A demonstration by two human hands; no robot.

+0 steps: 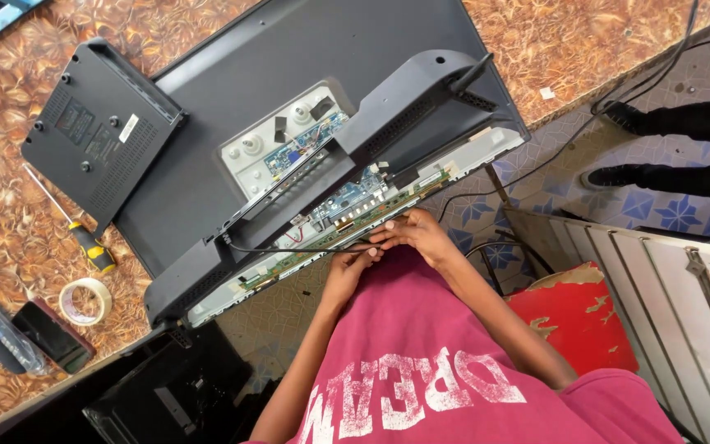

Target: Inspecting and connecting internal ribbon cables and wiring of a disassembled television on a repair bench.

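Right now both hands meet at the near edge of the opened black flat-panel television [232, 107] on the patterned desk [10, 238]: left hand [353, 265] and right hand [415, 233] each pinch the thin black cable [289, 249] (running leftward along the exposed green circuit strip [322, 247]).

Bright, even daylight fills the scene, and colours look strong. Shadows are soft and short; the darkest patch lies under the table [10, 247] edge at lower left. A mild sheen shows on the television back [232, 107]. Focus is sharp throughout, with slight wide-angle bending of lines toward the corners.
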